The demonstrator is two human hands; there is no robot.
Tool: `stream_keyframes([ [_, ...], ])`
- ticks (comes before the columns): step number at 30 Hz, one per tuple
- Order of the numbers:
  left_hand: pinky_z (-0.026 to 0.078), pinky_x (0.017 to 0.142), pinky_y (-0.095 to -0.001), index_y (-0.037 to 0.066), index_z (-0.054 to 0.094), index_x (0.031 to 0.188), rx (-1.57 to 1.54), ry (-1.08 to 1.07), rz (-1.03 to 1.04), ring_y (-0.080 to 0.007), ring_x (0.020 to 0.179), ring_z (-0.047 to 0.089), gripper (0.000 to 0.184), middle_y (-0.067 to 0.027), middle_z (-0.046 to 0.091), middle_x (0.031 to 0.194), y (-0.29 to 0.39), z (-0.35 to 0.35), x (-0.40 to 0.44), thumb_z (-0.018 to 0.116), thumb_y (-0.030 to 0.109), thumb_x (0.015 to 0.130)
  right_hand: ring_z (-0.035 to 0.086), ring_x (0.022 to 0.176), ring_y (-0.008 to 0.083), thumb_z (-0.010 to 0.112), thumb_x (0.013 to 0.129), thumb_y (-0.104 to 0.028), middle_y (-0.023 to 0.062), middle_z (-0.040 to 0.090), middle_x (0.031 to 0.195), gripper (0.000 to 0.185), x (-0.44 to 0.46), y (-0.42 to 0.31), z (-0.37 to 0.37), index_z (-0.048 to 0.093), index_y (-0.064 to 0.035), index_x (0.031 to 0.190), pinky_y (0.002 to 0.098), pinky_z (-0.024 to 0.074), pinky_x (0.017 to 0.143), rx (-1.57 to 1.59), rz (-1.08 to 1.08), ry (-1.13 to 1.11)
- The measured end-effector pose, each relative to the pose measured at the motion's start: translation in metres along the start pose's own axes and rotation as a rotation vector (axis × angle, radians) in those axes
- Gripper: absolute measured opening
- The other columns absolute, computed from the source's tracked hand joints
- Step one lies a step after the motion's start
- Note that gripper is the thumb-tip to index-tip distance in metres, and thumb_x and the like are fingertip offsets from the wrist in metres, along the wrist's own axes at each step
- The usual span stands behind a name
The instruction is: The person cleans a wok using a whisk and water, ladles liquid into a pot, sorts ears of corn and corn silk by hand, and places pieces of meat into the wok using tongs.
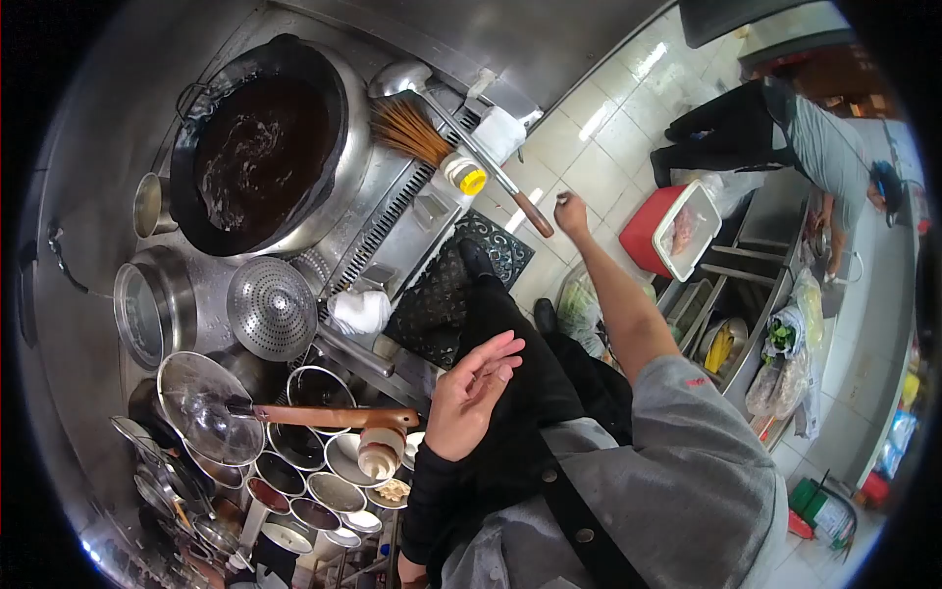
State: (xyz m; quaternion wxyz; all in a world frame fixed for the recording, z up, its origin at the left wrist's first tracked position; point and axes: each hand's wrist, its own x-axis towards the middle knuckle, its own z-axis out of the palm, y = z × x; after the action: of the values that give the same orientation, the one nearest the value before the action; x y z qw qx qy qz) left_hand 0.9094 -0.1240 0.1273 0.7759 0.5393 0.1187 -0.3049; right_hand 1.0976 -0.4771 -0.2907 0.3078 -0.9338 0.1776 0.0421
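Note:
My left hand point(476, 396) is raised beside the stove's edge, fingers stretched out and nothing held. My right hand point(570, 213) hangs over the tiled floor with its fingers curled in, and nothing shows in it. Just left of that hand, not touching it, is the wooden handle end of a ladle point(479, 155), whose metal bowl rests on the stove. A bamboo wok brush point(412, 132) and a yellow-capped bottle point(466, 175) lie close to the ladle. Near my left hand, a wooden-handled strainer point(211, 407) rests over several seasoning bowls.
A large wok point(265, 152) of dark liquid sits on the stove. Beside it are a perforated skimmer point(273, 308), a metal pot point(157, 304) and a white cloth point(359, 311). A red cooler box point(670, 232) stands on the floor. Another person point(824, 137) bends over a counter at right.

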Motion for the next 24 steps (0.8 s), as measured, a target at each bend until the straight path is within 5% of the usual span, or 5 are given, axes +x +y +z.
stream_keyframes([
  [10,0.045,0.107,-0.0328,0.001,0.049,0.147,0.001,0.108,-0.171,-0.0201,0.125,0.059,0.045,-0.0137,0.060,0.141,0.023,-0.012,0.049,0.055,0.002,0.103,0.065,0.111,0.0425,0.060,0.087,-0.008,0.0285,0.066,0.118,0.049,0.145,-0.049,0.055,0.054,-0.0047,0.136,0.0496,0.0542,0.093,-0.274,-0.182,-0.319],
  [16,0.044,0.109,-0.0333,0.002,0.046,0.149,0.053,0.095,-0.275,-0.0197,0.129,0.056,0.048,-0.0112,0.057,0.144,0.022,-0.024,0.051,0.054,0.000,0.102,0.069,0.104,0.0414,0.066,0.082,-0.015,0.0231,0.073,0.105,0.029,0.196,0.007,0.129,0.070,-0.0050,0.109,0.0463,0.0561,0.087,-0.212,-0.284,-0.294],
  [18,0.044,0.109,-0.0336,0.002,0.047,0.149,0.079,0.079,-0.280,-0.0199,0.129,0.056,0.048,-0.0108,0.056,0.144,0.015,-0.027,0.054,0.054,0.000,0.102,0.071,0.098,0.0398,0.067,0.082,-0.015,0.0208,0.074,0.101,0.024,0.229,0.041,0.176,0.072,-0.0060,0.104,0.0462,0.0566,0.084,0.415,-0.245,-0.279],
  [20,0.044,0.109,-0.0339,0.002,0.047,0.149,0.111,0.039,-0.301,-0.0202,0.129,0.056,0.048,-0.0109,0.056,0.145,0.010,-0.030,0.053,0.055,0.001,0.102,0.072,0.092,0.0389,0.068,0.082,-0.015,0.0197,0.074,0.096,0.020,0.214,0.056,0.175,0.073,-0.0063,0.099,0.0458,0.0571,0.079,0.441,-0.360,-0.239],
  [24,0.044,0.108,-0.0341,0.002,0.047,0.148,0.153,-0.032,-0.265,-0.0203,0.129,0.055,0.048,-0.0115,0.055,0.145,0.013,-0.029,0.042,0.056,0.001,0.101,0.069,0.084,0.0428,0.068,0.079,-0.015,0.0225,0.071,0.085,0.015,0.157,-0.017,0.084,0.071,-0.0035,0.089,0.0468,0.0569,0.072,-0.111,-0.521,-0.195],
])
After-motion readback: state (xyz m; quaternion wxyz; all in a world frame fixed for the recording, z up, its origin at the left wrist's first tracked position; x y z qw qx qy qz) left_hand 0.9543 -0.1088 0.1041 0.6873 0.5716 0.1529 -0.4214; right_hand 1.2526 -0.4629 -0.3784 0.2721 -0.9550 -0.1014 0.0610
